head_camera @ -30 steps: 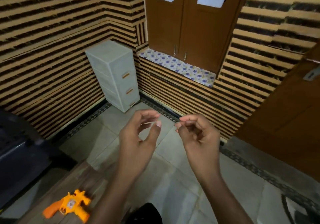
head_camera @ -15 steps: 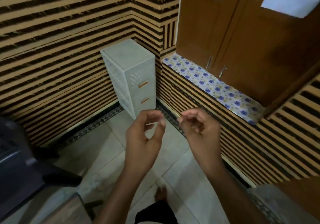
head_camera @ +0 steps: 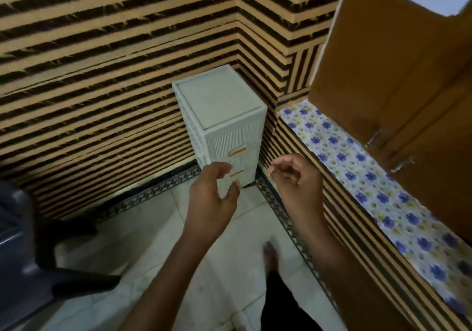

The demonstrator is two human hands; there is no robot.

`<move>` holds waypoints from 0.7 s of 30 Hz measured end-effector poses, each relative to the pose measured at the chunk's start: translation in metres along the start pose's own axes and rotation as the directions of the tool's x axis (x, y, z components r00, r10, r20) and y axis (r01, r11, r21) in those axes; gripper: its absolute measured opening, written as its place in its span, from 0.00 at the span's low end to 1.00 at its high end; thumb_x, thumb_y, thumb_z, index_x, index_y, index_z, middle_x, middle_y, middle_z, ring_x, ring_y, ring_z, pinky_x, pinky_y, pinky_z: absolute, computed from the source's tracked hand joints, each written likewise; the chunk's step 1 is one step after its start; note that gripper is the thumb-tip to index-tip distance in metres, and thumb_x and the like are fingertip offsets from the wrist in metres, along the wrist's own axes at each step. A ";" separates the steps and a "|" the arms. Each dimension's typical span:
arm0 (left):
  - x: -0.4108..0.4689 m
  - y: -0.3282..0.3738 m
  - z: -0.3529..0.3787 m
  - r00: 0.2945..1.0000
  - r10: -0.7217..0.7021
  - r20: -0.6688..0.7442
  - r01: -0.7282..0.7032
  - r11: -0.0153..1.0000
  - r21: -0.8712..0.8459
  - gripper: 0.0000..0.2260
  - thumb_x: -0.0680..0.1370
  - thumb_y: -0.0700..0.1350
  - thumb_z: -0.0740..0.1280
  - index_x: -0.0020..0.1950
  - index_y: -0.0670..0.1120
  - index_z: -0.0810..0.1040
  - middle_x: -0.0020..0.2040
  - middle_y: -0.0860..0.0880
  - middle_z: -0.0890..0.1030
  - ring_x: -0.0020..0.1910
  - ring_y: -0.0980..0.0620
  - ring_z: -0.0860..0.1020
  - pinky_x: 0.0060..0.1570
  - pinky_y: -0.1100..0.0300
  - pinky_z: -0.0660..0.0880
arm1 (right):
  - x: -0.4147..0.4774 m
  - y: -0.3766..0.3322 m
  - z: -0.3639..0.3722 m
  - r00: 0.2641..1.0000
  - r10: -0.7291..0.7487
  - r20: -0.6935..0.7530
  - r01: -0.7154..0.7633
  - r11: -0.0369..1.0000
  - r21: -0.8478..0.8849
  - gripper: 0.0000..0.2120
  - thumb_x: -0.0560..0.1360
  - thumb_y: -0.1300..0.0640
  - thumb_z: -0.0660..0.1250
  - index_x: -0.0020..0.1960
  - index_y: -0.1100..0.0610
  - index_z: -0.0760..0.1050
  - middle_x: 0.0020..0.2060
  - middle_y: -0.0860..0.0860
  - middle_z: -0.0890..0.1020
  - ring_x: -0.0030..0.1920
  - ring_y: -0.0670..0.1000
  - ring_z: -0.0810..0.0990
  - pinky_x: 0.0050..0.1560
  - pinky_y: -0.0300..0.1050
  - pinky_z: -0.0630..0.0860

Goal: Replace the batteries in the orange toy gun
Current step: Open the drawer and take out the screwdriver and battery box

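Observation: the orange toy gun is not in view, and no batteries can be seen anywhere. The task's object therefore cannot be located from this view.

The left hand point(head_camera: 212, 197) is raised over the tiled floor point(head_camera: 143, 241), thumb and fingers curved apart in a loose C, holding nothing. The right hand point(head_camera: 297, 181) is held just beside it, apart from it, with fingers curled in toward the palm. Whether they pinch some small item cannot be told. Both hands hover in front of a white drawer unit point(head_camera: 224, 126) that stands in the corner of the striped wall point(head_camera: 102, 75). Its drawers appear closed.

Risks, as judged:

- If the right hand does carry something small — a screw or a cell — a slack pinch at this height would drop it onto hard tile, where it could bounce or roll under the drawer unit or the dark chair point(head_camera: 25, 254) at the left.
- The chair's legs splay across the floor near a bare foot point(head_camera: 270, 254), so a step taken while the eyes are on the drawers could catch one.
- If cells are to be fetched from the drawers, the likely fault is picking the wrong size or a spent one, since the toy is not at hand to check against.
- A sharp pull on an upper drawer could tip the narrow, tall unit forward.
- With the toy left out of sight, any loosened cover or screw lies unguarded.
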State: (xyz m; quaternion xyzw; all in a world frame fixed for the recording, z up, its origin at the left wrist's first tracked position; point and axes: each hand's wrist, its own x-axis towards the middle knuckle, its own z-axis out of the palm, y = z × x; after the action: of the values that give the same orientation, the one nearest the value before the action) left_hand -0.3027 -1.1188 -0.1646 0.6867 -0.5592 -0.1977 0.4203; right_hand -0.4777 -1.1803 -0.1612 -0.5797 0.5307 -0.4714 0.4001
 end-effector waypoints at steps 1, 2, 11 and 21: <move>0.019 -0.007 0.009 1.000 0.003 0.005 -0.004 0.998 0.058 0.16 0.78 0.42 0.73 0.65 0.46 0.77 0.60 0.50 0.80 0.56 0.62 0.76 0.56 0.78 0.70 | 0.023 0.011 0.005 0.999 0.008 0.031 -0.007 0.999 -0.034 0.08 0.75 0.64 0.74 0.49 0.52 0.82 0.41 0.44 0.85 0.43 0.43 0.84 0.44 0.32 0.79; 0.045 -0.013 0.020 1.000 -0.005 0.008 0.004 0.993 0.118 0.18 0.78 0.43 0.73 0.67 0.45 0.76 0.61 0.49 0.79 0.57 0.59 0.76 0.56 0.80 0.67 | 0.053 0.024 0.011 0.997 0.022 0.074 -0.017 0.998 -0.067 0.07 0.75 0.64 0.74 0.49 0.52 0.82 0.41 0.44 0.85 0.43 0.42 0.84 0.44 0.32 0.79; 0.213 -0.097 0.093 0.950 -0.254 0.182 0.107 0.811 0.575 0.39 0.77 0.49 0.74 0.83 0.47 0.57 0.83 0.44 0.58 0.81 0.42 0.59 0.77 0.40 0.64 | 0.224 0.150 0.079 0.891 0.185 0.414 0.009 0.906 -0.424 0.08 0.75 0.62 0.72 0.54 0.61 0.82 0.48 0.55 0.85 0.48 0.51 0.82 0.39 0.20 0.69; 0.278 -0.237 0.134 0.900 -0.305 0.312 0.010 0.729 0.685 0.42 0.80 0.51 0.70 0.85 0.49 0.45 0.85 0.47 0.44 0.84 0.45 0.45 0.81 0.43 0.50 | 0.295 0.303 0.187 0.552 0.465 0.692 0.211 0.725 -0.656 0.23 0.79 0.56 0.70 0.71 0.62 0.72 0.68 0.58 0.77 0.69 0.57 0.76 0.70 0.48 0.72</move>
State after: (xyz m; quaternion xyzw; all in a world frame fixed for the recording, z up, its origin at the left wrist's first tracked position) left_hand -0.1768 -1.4212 -0.3744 0.7806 -0.6049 -0.1574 0.0025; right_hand -0.3704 -1.5150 -0.4619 -0.7885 0.4560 0.1162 0.3960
